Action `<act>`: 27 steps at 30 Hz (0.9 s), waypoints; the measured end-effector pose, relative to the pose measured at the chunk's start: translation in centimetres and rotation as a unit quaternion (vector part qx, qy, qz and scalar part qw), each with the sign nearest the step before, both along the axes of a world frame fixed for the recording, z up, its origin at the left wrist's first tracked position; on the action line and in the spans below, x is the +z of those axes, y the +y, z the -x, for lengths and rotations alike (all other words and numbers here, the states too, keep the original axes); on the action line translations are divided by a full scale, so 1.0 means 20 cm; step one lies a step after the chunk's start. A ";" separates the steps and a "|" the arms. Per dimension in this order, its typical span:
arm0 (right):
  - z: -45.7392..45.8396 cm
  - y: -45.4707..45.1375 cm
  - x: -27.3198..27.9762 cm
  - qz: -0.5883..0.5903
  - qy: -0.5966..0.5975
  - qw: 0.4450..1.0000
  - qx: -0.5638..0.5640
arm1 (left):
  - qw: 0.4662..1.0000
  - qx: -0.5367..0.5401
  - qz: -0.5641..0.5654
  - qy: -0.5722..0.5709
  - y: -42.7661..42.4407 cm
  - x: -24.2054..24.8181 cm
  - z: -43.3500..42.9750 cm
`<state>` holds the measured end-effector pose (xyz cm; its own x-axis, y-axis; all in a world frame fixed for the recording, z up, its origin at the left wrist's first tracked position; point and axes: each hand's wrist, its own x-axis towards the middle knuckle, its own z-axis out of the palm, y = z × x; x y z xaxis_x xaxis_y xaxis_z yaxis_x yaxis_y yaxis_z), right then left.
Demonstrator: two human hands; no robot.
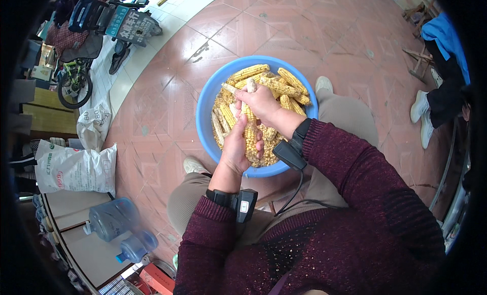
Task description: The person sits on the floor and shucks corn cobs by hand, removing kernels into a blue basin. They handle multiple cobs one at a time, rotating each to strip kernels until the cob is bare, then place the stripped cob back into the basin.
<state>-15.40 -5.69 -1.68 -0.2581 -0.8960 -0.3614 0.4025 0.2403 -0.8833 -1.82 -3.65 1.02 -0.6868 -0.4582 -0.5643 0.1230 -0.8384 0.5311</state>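
My left hand is wrapped around an ear of corn with yellow kernels, held above a blue plastic basin. Just above it, my right hand grips a pale bare corncob, whose end sticks out to the left. Another pale cob end shows above the right hand; my fingers hide whether it belongs to the held ear. Around both hands, whole yellow ears fill the basin's upper and right parts. Loose kernels lie at its bottom, and stripped cobs rest at its left.
The basin stands on reddish floor tiles between my shoes. To the left are a white woven sack, water jugs and an electric scooter. At right, another person's legs are near a wooden stool.
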 end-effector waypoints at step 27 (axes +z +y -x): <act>-0.05 0.00 -0.02 0.011 -0.097 0.995 0.015 | 0.915 -0.038 0.282 -0.285 -0.02 -0.02 0.03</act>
<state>-14.49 -5.74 -2.03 -0.1577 -0.9105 -0.3823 0.5586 0.2370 -0.7948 -2.35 -4.04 0.62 -0.3970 -0.7501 -0.5290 -0.3560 -0.4054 0.8420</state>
